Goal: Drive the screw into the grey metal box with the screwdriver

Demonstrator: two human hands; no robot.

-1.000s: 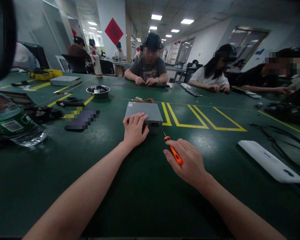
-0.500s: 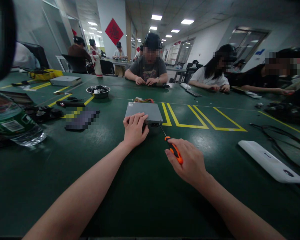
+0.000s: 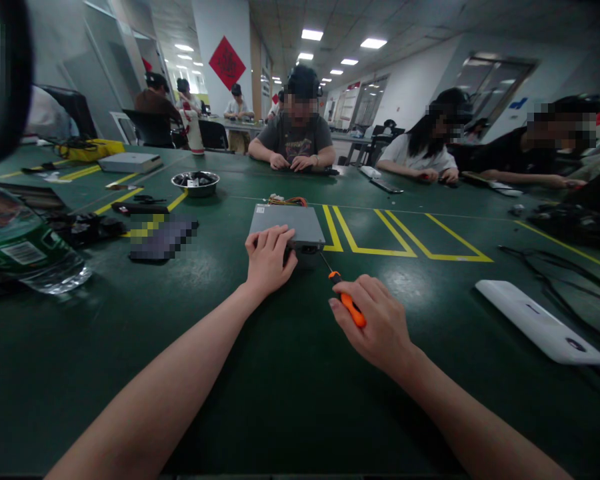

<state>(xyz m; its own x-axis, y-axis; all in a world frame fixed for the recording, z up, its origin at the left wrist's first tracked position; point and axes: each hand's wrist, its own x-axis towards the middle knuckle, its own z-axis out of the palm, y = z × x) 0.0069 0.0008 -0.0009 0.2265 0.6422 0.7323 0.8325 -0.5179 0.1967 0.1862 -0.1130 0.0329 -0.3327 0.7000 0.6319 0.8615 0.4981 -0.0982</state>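
A grey metal box (image 3: 300,223) with a bundle of coloured wires (image 3: 290,201) behind it lies on the green table (image 3: 290,400). My left hand (image 3: 271,257) grips the box's near left part, fingers on its top and thumb at the front side. Closed round the orange and black handle of a screwdriver (image 3: 353,309) is my right hand (image 3: 373,317). The screwdriver's tip is at the near right corner of the box; whether it sits in a screw is too small to tell.
A steel bowl (image 3: 196,183) of small parts stands behind on the left. Left are a water bottle (image 3: 25,247), a dark pouch-like item (image 3: 163,240) and another grey box (image 3: 130,163). Right lie a white device (image 3: 540,321) and black cables (image 3: 560,273). Several people sit across the table.
The screwdriver handle has turned within my right hand, showing more orange. My left hand and the box stay in place; the view has shifted slightly.
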